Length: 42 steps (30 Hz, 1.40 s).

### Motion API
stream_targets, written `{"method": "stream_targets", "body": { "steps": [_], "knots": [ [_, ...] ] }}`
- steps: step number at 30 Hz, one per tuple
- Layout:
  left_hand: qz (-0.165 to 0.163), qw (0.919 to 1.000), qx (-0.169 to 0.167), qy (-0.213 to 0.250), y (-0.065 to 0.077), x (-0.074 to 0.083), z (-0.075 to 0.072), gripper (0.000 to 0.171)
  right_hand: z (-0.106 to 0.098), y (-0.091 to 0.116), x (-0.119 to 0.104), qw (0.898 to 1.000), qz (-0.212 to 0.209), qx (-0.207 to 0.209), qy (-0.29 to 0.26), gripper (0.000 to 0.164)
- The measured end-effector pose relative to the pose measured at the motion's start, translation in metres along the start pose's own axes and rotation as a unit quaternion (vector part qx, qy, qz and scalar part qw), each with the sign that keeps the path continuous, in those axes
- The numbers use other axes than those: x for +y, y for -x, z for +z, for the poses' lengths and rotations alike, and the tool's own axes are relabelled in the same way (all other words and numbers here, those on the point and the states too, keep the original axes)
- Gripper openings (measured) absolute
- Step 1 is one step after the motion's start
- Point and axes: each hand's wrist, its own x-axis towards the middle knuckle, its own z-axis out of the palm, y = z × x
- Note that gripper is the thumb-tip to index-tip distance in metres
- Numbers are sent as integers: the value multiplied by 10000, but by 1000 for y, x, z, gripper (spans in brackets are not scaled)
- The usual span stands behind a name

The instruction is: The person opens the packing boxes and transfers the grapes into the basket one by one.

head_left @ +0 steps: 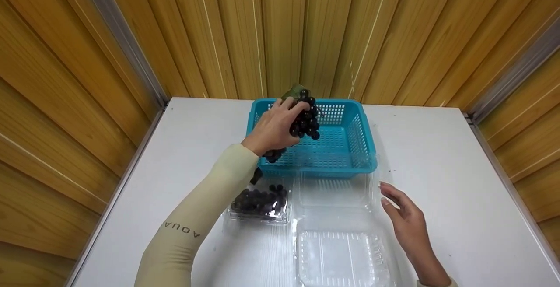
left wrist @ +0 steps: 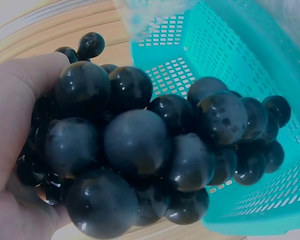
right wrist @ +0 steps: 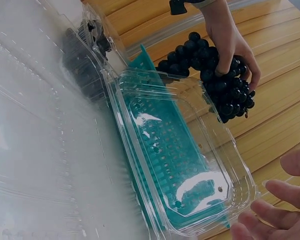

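Observation:
My left hand [head_left: 278, 125] grips a bunch of dark grapes [head_left: 306, 123] over the left part of a turquoise basket [head_left: 369, 147]. In the left wrist view the grapes [left wrist: 137, 142] fill the middle, with the thumb along their side. The bunch hangs to both sides of the hand in the right wrist view. Beside an open clear plastic clamshell box [head_left: 341, 256], my right hand [head_left: 409, 221] hovers with relaxed fingers and holds nothing. The box's raised lid [right wrist: 180, 165] stands in front of the basket.
A second clear box [head_left: 260, 204], filled with dark grapes, sits left of the open one, near the basket's front left corner. Wood-patterned panels [head_left: 284, 37] enclose the white table [head_left: 197, 147] at the back and sides.

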Motion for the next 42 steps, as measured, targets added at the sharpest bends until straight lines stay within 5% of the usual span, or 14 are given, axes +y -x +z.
{"method": "stream_targets", "body": {
  "steps": [42],
  "knots": [
    [-339, 9991, -204, 121, 1, -23, 39, 66, -4, 8, 2, 9997, 236, -59, -77, 35]
  ]
}}
